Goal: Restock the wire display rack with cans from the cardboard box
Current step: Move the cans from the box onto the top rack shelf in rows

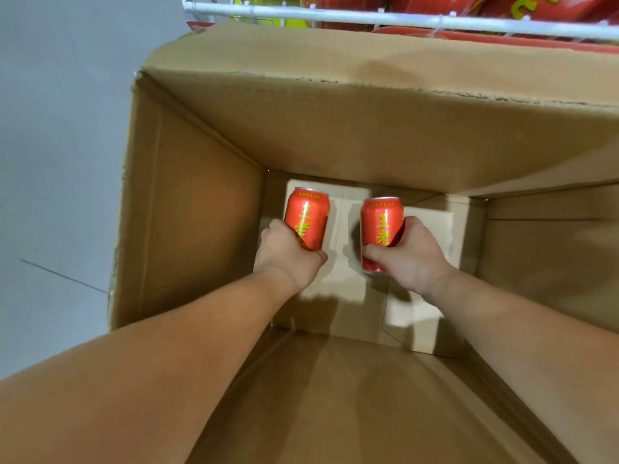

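1. Head view, grips: I see both arms reaching deep into the cardboard box [194, 212]. The left hand [288, 256] has its fingers and thumb wrapped round the lower end of the left can [306, 217]. The right hand [408, 256] is curled round the right can [382, 229], with the thumb across its front. Neither hand has any slack.
2. Head view, place: both cans are low in the box, near its bottom flaps and side by side but apart. I cannot tell whether they rest on the bottom or are already lifted.
3. Head view, risks: each hand holds low on its can, so I judge the free top end could swing and slip out on a quick lift. The box walls are tall, and the wire rack [402, 18] has a rail just beyond the far flap. A can could clip either one on the way up.
4. Head view, direction: each can's long axis runs away from the person. The silver-rimmed tops point toward the far wall and the rack, with the labels facing the camera.
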A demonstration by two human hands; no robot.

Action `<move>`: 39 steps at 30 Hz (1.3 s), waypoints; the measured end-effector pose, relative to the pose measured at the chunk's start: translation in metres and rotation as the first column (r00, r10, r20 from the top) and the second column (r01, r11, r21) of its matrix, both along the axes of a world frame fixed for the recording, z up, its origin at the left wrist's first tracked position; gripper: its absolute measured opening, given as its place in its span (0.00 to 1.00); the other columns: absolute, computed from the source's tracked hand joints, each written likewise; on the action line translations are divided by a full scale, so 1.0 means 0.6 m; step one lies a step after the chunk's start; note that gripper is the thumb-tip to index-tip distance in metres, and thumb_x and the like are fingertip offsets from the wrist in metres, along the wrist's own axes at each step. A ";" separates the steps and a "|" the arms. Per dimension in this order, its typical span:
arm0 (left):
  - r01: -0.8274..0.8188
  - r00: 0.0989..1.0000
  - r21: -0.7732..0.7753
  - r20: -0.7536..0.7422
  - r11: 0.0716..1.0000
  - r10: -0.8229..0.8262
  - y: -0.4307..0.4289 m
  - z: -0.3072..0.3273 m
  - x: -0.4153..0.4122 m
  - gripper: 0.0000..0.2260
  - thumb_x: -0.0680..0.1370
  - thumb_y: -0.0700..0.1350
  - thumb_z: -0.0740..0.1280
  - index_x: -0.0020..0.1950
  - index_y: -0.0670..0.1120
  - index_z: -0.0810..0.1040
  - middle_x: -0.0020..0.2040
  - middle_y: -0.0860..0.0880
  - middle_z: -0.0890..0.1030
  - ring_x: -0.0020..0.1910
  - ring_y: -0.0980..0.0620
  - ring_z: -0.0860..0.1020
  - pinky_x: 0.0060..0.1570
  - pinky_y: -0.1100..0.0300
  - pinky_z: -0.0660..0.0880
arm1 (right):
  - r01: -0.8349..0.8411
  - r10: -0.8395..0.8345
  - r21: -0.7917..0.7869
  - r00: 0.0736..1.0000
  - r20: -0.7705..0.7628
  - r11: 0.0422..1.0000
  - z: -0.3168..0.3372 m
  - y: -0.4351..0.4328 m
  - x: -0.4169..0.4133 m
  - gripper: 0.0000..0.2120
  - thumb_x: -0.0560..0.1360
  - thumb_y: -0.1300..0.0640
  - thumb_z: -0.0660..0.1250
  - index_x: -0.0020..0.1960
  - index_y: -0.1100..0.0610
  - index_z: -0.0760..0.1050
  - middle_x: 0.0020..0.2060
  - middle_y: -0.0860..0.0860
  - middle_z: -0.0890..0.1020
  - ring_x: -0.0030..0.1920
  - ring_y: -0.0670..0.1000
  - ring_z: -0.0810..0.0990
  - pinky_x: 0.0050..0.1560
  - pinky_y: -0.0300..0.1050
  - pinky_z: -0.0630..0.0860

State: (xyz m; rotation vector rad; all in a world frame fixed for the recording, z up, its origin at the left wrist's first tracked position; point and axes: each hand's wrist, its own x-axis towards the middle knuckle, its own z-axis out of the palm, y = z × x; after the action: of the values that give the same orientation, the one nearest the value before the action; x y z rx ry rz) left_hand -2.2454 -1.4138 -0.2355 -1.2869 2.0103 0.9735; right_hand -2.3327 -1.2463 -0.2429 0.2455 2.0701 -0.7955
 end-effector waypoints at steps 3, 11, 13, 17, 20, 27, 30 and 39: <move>-0.004 0.999 0.033 -0.038 0.999 0.005 0.011 0.046 0.000 0.32 0.69 0.50 0.79 0.67 0.47 0.69 0.59 0.46 0.76 0.54 0.46 0.78 0.48 0.57 0.74 | 0.019 -0.020 -0.027 1.000 -0.017 0.999 0.052 0.013 0.002 0.22 0.68 0.56 0.77 0.55 0.53 0.69 0.43 0.48 0.78 0.39 0.41 0.75 0.29 0.32 0.67; 0.005 0.988 -0.006 -0.155 1.000 -0.006 0.028 0.248 -0.025 0.31 0.69 0.50 0.79 0.66 0.45 0.70 0.59 0.45 0.76 0.53 0.46 0.77 0.50 0.56 0.76 | -0.036 0.029 -0.061 0.992 -0.120 0.998 0.253 0.038 -0.009 0.23 0.67 0.57 0.79 0.56 0.54 0.70 0.44 0.49 0.78 0.40 0.43 0.76 0.34 0.36 0.69; 0.016 0.984 -0.015 -0.176 1.000 -0.018 0.032 0.305 -0.027 0.32 0.69 0.51 0.79 0.67 0.45 0.69 0.59 0.45 0.75 0.54 0.46 0.78 0.53 0.53 0.77 | -0.033 0.023 -0.063 0.988 -0.153 0.997 0.310 0.043 -0.013 0.24 0.66 0.55 0.79 0.56 0.53 0.70 0.47 0.51 0.78 0.44 0.47 0.78 0.38 0.39 0.71; -0.011 0.978 -0.015 -0.209 1.000 0.007 0.052 0.424 -0.018 0.29 0.68 0.51 0.80 0.61 0.48 0.69 0.55 0.47 0.76 0.48 0.49 0.78 0.45 0.58 0.74 | -0.007 -0.012 -0.098 0.982 -0.188 0.995 0.437 0.051 -0.018 0.24 0.67 0.54 0.78 0.56 0.52 0.68 0.50 0.51 0.77 0.43 0.45 0.77 0.36 0.36 0.69; -0.048 0.975 -0.025 -0.221 0.999 0.041 0.071 0.524 -0.006 0.26 0.68 0.49 0.80 0.58 0.48 0.69 0.50 0.48 0.76 0.40 0.57 0.75 0.33 0.65 0.68 | -0.011 -0.015 -0.109 0.972 -0.234 0.994 0.538 0.056 -0.016 0.22 0.66 0.55 0.78 0.52 0.52 0.69 0.49 0.52 0.77 0.40 0.42 0.75 0.31 0.34 0.67; -0.059 0.948 -0.037 -0.314 0.998 0.044 0.086 0.747 -0.012 0.19 0.67 0.48 0.78 0.50 0.46 0.72 0.42 0.48 0.77 0.34 0.55 0.75 0.29 0.64 0.64 | 0.035 -0.103 -0.196 0.931 -0.350 0.980 0.774 0.063 -0.013 0.20 0.66 0.56 0.78 0.50 0.50 0.70 0.44 0.50 0.77 0.37 0.42 0.76 0.29 0.28 0.69; -0.072 0.920 -0.063 -0.389 0.995 0.042 0.077 0.849 -0.040 0.17 0.67 0.45 0.78 0.48 0.46 0.74 0.40 0.47 0.77 0.33 0.55 0.75 0.28 0.63 0.65 | 0.039 -0.130 -0.237 0.916 -0.380 0.971 0.870 0.060 -0.022 0.21 0.66 0.56 0.78 0.53 0.51 0.71 0.43 0.48 0.78 0.38 0.43 0.78 0.33 0.34 0.71; -0.091 0.832 -0.076 -0.554 0.993 0.034 0.056 1.180 -0.078 0.13 0.63 0.46 0.75 0.41 0.43 0.75 0.32 0.49 0.77 0.27 0.51 0.74 0.23 0.64 0.65 | 0.078 -0.233 -0.311 0.833 -0.502 0.947 1.189 0.062 -0.049 0.20 0.66 0.56 0.78 0.52 0.50 0.71 0.44 0.49 0.79 0.40 0.43 0.79 0.34 0.32 0.71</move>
State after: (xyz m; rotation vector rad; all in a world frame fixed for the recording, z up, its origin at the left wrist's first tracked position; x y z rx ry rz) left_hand -2.2922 -1.3801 0.4723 -1.2204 2.4859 1.4223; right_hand -2.3618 -1.2092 0.4702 0.0334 2.4339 -1.3714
